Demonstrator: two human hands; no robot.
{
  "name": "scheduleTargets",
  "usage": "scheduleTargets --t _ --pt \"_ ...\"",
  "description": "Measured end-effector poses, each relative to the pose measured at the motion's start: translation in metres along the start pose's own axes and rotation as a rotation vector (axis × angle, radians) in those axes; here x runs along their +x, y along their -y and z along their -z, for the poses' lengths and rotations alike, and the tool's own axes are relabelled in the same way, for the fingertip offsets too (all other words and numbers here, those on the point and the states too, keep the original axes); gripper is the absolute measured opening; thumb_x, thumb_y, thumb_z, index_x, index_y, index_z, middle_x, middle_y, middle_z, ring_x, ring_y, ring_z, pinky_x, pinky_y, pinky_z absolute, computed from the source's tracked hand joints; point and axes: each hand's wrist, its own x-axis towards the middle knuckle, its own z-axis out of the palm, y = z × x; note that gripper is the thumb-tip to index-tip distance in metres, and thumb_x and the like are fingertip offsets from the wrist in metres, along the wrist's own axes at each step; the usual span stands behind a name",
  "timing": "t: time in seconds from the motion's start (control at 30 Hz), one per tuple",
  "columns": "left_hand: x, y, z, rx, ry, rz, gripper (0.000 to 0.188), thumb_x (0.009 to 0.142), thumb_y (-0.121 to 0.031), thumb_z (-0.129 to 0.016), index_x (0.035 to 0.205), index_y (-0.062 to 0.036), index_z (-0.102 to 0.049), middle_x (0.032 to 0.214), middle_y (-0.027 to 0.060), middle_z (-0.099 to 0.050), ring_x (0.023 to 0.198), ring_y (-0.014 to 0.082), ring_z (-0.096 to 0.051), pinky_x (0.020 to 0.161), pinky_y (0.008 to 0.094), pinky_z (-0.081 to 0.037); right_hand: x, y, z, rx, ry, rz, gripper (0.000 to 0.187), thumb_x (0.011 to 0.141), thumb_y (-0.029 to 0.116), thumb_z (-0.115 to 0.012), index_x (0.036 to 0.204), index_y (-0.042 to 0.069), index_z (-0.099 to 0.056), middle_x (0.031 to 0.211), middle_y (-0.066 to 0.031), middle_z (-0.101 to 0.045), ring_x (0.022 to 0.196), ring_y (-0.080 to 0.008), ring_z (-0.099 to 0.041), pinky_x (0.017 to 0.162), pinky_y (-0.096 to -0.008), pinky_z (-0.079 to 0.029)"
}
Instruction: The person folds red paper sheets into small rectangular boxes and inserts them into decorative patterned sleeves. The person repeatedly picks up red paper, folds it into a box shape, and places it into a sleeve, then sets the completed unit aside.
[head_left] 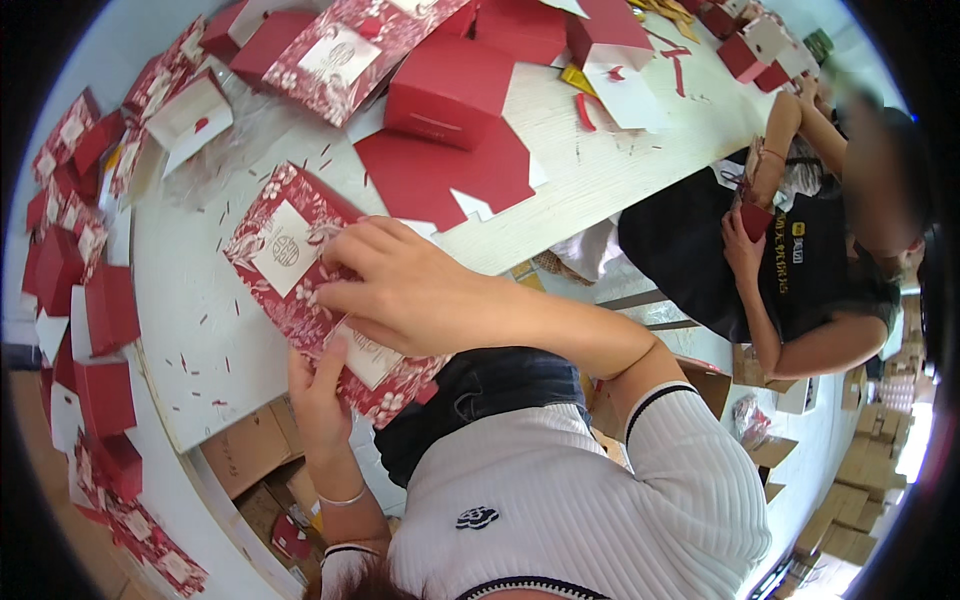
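A flat red box blank [283,250] with a white floral pattern and white label panels lies on the white wood-grain table [600,150]. My right hand [405,292] lies across its middle, fingers curled and pinching the card. My left hand [318,388], with a thin bracelet on the wrist, grips the blank's near edge, thumb on top. My white ribbed sleeve [680,450] and dark trousers [480,390] show below.
Plain red folded boxes [450,90], a flat red sheet [440,175] and another patterned blank [340,55] lie farther back. Stacks of red boxes [90,310] line the left edge. Cardboard cartons [245,450] sit under the table. A co-worker in a black shirt [790,260] holds a red piece at the right.
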Motion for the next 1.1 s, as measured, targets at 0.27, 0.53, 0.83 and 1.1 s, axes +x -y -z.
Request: scheduleTargets --t 0.27,0.53,0.83,1.1 --pt "0.020 -0.017 0.020 0.004 -0.095 0.110 0.021 0.086 -0.008 -0.050 0.104 0.0031 -0.049 0.100 0.0101 -0.056 0.090 0.0152 -0.054 0.080 0.0279 -0.043 -0.054 -0.084 0.073 -0.679 -0.479 -0.486 0.028 0.069 0.014 -0.066 0.090 -0.001 -0.057 0.088 -0.0159 -0.054 0.082 -0.0301 -0.053 0.069 -0.0379 -0.044" --pt "0.013 -0.017 0.081 0.446 0.003 0.089 0.028 0.092 -0.026 -0.044 0.102 0.0002 -0.048 0.092 0.0105 -0.056 0.076 0.0180 -0.056 0.068 0.0292 -0.047 -0.105 -0.146 0.105 -0.817 -0.317 -0.833 0.017 0.076 0.014 -0.059 0.080 -0.002 -0.057 0.084 -0.0119 -0.055 0.077 -0.0261 -0.055 0.064 -0.0362 -0.044" --pt "0.006 -0.072 0.052 0.393 0.136 -0.280 0.053 0.086 -0.047 -0.045 0.091 0.0054 -0.054 0.072 0.0116 -0.058 0.060 0.0157 -0.056 0.048 0.0246 -0.044 -0.056 -0.063 0.127 1.058 -0.827 -0.607 0.014 0.084 0.013 -0.047 0.081 0.001 -0.053 0.078 -0.0128 -0.060 0.068 -0.0185 -0.056 0.064 -0.0296 -0.045" --pt "0.024 -0.067 -0.056 -0.003 0.769 0.390 0.098 0.075 -0.075 -0.010 0.110 0.0083 -0.049 0.084 0.0117 -0.059 0.059 0.0137 -0.054 0.049 0.0226 -0.045 -0.009 0.009 0.068 1.239 -0.374 -0.562 0.008 0.080 0.006 -0.050 0.077 -0.001 -0.054 0.082 -0.0112 -0.056 0.074 -0.0173 -0.054 0.067 -0.0288 -0.042"
